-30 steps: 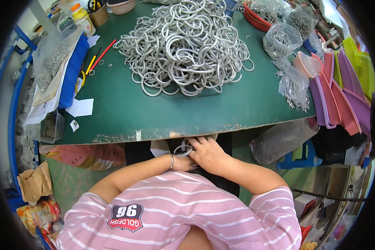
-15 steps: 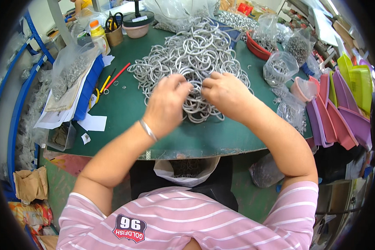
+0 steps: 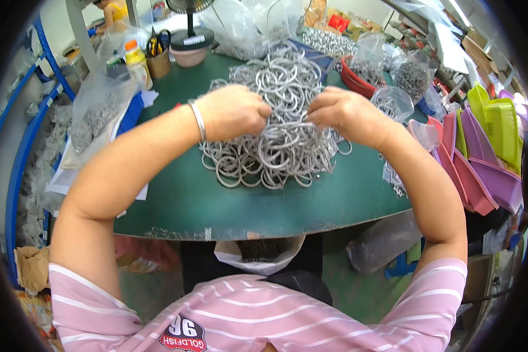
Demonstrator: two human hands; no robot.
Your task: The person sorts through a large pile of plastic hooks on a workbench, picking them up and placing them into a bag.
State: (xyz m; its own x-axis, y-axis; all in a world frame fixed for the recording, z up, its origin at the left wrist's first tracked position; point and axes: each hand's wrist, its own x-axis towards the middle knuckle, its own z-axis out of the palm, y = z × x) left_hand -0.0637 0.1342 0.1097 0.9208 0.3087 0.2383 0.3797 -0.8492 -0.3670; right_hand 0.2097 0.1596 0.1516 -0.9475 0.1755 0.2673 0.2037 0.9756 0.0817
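A large heap of silvery metal rings (image 3: 284, 149) lies across the middle of the green table. At its left side is my left hand (image 3: 234, 112), with a bracelet at the wrist and the fingers curled closed against the rings. My right hand (image 3: 347, 116) is at the right side of the heap, its fingers bent down and closed on rings at the edge. Both fists hide the rings they grip, so how many each holds cannot be told. The heap spreads between my hands and toward me.
A white bag (image 3: 259, 258) stands open below the table's front edge. To the right are a red bowl (image 3: 358, 79), bags of metal parts (image 3: 412, 76) and stacked coloured bins (image 3: 481, 158). A yellow bottle (image 3: 136, 61) and a small fan (image 3: 190, 38) stand back left.
My hands have moved apart, the left one to the left and the right one to the right. Rings in the front of the heap have spread wider. The view has shifted slightly.
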